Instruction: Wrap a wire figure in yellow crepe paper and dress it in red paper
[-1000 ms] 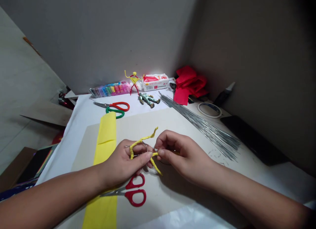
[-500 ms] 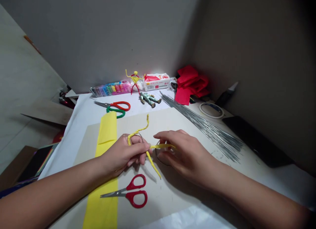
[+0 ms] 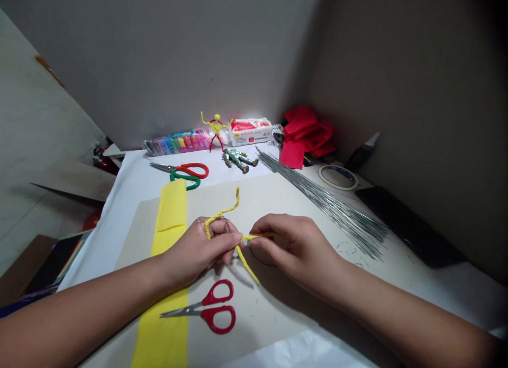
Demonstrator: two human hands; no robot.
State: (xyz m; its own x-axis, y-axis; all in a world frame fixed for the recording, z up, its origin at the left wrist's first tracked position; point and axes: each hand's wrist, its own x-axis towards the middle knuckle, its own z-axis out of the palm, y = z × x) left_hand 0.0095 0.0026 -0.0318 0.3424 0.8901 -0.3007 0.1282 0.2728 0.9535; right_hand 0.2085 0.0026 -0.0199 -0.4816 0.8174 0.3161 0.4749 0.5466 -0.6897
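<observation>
Between our hands, above pale board point(image 3: 270, 199): yellow-wrapped wire point(image 3: 217, 215). Our left hand point(image 3: 206, 244) pinches it, thumb pressed to fingers. Our right hand point(image 3: 296, 244) grips yellow strip point(image 3: 253, 237) between thumb and fingertips. Nearer us, red scissors point(image 3: 205, 313) lie, blades over yellow paper point(image 3: 170, 207). Beyond right hand, bundle of bare wires point(image 3: 323, 199).

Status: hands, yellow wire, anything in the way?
Left hand pinching yellow wire. Right hand pinching yellow strip. Red scissors nearby, touching neither hand.
</observation>
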